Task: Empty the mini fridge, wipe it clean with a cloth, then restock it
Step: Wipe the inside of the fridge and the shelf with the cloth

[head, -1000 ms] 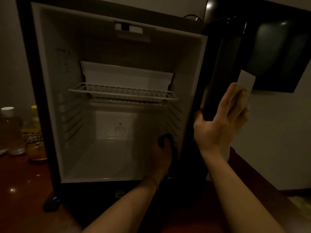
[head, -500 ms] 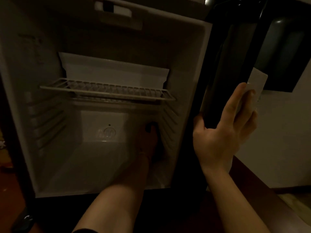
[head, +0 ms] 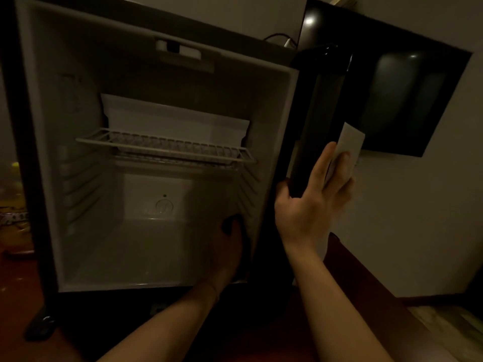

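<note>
Left hand [head: 230, 244], gripping a dark cloth [head: 230, 223], has slid forward along the emptied fridge [head: 47, 152] wall, wiping continues; right hand [head: 311, 202] holds the door [head: 313, 121]

Pale fridge lining, black shell, red-brown wood, all in dim warm light

The mini fridge [head: 146, 82] is off-white to pale grey inside and black round its outer frame; its wire shelf [head: 167, 147] is white, a grid of thin parallel bars, and the tray [head: 180, 121] behind it is plain white. The side walls show a pattern of evenly spaced ribs. The door [head: 313, 121] is glossy black, with a white edge under the fingers of the right hand [head: 311, 202]. The cloth [head: 230, 223] in the left hand [head: 227, 246] looks dark, almost black. The television [head: 397, 90] is black with pale reflections. The table [head: 18, 304] is deep reddish brown. A bottle [head: 13, 205] at the far left is yellow.
</note>
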